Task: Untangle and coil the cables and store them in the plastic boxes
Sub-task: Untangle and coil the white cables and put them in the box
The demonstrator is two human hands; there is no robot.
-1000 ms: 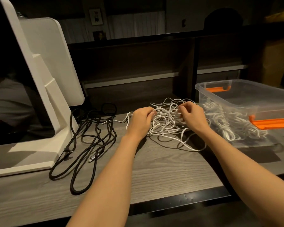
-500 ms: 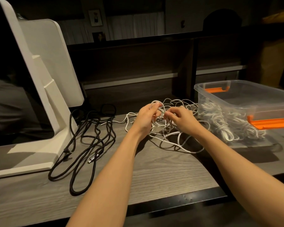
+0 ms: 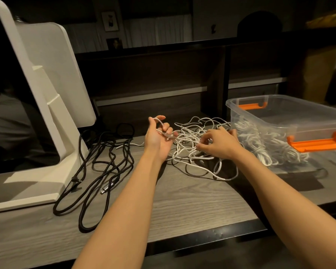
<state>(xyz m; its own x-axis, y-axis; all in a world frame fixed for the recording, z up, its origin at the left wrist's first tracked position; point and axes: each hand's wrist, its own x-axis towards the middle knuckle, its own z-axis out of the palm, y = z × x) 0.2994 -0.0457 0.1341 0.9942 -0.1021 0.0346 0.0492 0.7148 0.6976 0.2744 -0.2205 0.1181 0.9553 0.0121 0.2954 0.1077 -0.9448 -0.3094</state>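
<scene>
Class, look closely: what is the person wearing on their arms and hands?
Nothing shows on either. The left hand and right hand are bare, without gloves, rings or a watch. Both forearms are uncovered as far as the picture's edge; no sleeve is in view.

Desk [image 3: 182, 200]: carries everything; its near edge runs along the bottom.
Stand [image 3: 47, 117]: far left on the desk.
Loose cable [image 3: 105, 166]: on the desk, just right of the stand.
Tangled cables [image 3: 192, 144]: centre, right of the loose cable.
Left hand [image 3: 158, 136]: at the tangle's left edge.
Right hand [image 3: 219, 144]: on the tangle's right part.
Plastic box [image 3: 299, 117]: far right, beside the tangle.
Coiled cables [image 3: 264, 144]: inside the box.
</scene>
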